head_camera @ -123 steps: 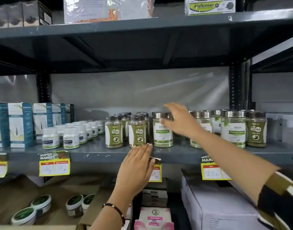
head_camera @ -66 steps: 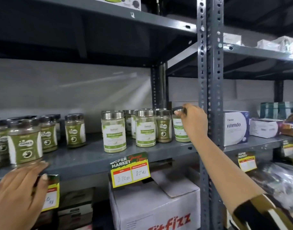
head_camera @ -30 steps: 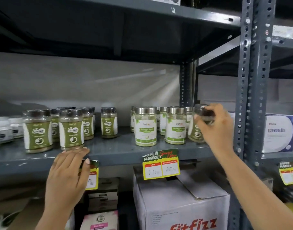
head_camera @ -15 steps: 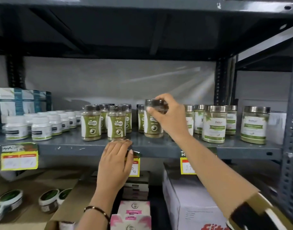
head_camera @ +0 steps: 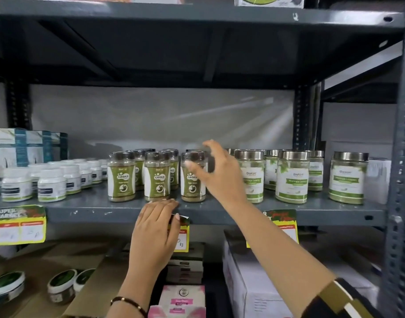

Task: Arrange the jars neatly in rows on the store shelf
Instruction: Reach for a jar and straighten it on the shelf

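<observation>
Several dark-lidded jars with green Gaska labels stand in rows on the grey metal shelf [head_camera: 231, 208]. The front-right Gaska jar [head_camera: 190, 183] stands upright at the end of the front row, beside two others [head_camera: 121, 177] [head_camera: 157, 179]. My right hand [head_camera: 217, 173] hovers just right of that jar, fingers spread, holding nothing. My left hand [head_camera: 156, 228] lies flat against the shelf's front edge, over a price tag. To the right stand several silver-lidded jars [head_camera: 292, 177] with white and green labels.
Small white bottles [head_camera: 51, 184] and blue-white boxes [head_camera: 24, 145] fill the shelf's left part. A perforated upright post [head_camera: 401, 180] bounds the right side. Below are a white carton [head_camera: 254, 283], pink boxes [head_camera: 183, 299] and green-lidded tubs [head_camera: 61, 283]. Yellow price tags [head_camera: 19, 226] hang on the edge.
My right hand carried a Gaska jar from the right end to the front row, set it down and let go. My left hand stayed on the shelf edge.
</observation>
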The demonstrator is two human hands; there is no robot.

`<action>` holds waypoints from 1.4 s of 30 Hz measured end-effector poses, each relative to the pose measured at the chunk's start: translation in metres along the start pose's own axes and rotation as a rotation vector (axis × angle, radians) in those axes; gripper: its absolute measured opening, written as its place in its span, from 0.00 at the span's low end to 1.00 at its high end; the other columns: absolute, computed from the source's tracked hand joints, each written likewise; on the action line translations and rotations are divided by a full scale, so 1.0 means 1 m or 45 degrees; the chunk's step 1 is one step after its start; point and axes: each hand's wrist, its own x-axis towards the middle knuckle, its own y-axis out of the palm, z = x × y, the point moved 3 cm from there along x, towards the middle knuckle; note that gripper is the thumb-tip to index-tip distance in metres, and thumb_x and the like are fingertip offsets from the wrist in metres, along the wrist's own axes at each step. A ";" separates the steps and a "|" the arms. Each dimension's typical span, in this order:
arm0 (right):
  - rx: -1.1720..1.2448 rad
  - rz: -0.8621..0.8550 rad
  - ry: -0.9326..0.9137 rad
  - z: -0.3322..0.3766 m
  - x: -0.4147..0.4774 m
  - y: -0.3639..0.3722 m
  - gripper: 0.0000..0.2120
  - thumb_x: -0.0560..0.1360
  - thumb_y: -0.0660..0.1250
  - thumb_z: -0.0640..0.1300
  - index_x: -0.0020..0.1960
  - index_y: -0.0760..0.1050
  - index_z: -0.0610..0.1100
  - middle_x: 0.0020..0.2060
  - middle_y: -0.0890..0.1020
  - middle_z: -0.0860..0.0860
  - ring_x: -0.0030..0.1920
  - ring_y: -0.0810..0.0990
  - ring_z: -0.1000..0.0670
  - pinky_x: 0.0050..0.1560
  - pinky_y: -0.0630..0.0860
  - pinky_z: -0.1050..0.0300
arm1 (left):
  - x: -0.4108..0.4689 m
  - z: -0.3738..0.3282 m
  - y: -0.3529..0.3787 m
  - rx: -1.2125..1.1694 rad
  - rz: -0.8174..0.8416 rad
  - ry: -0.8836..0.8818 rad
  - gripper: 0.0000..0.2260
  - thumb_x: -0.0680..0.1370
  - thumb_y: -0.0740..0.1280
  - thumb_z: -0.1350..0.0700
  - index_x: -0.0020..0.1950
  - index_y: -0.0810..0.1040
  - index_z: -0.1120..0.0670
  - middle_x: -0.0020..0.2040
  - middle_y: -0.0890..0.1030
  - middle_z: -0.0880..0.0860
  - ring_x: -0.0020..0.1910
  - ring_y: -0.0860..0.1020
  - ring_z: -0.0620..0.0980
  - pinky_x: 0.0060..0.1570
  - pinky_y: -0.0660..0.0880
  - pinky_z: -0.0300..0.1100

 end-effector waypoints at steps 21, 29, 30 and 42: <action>-0.569 -0.481 0.888 -0.202 -0.060 -0.163 0.39 0.64 0.75 0.48 0.69 0.58 0.44 0.61 0.75 0.39 0.58 0.74 0.36 0.48 0.73 0.43 | 0.000 -0.006 0.002 0.032 -0.058 -0.035 0.20 0.78 0.53 0.51 0.57 0.78 0.61 0.51 0.80 0.58 0.53 0.73 0.55 0.56 0.67 0.55; -0.514 -0.308 0.804 -0.197 -0.070 -0.160 0.47 0.60 0.74 0.60 0.71 0.57 0.45 0.63 0.74 0.42 0.60 0.75 0.40 0.56 0.72 0.41 | 0.001 -0.016 -0.002 0.018 -0.093 -0.045 0.20 0.78 0.53 0.52 0.55 0.78 0.63 0.50 0.80 0.61 0.52 0.73 0.60 0.54 0.66 0.57; -0.542 -0.307 0.826 -0.196 -0.071 -0.161 0.48 0.60 0.74 0.62 0.70 0.58 0.43 0.63 0.74 0.41 0.60 0.75 0.39 0.56 0.72 0.42 | 0.002 -0.017 -0.003 0.004 -0.093 -0.046 0.20 0.78 0.53 0.52 0.55 0.78 0.63 0.50 0.80 0.61 0.52 0.73 0.61 0.54 0.67 0.58; -0.650 -0.361 0.809 -0.202 -0.071 -0.158 0.35 0.61 0.72 0.60 0.58 0.68 0.39 0.50 0.80 0.42 0.50 0.79 0.40 0.50 0.69 0.47 | -0.012 0.031 0.018 -0.109 -0.099 -0.251 0.15 0.79 0.52 0.43 0.64 0.69 0.35 0.61 0.75 0.46 0.60 0.72 0.61 0.62 0.65 0.61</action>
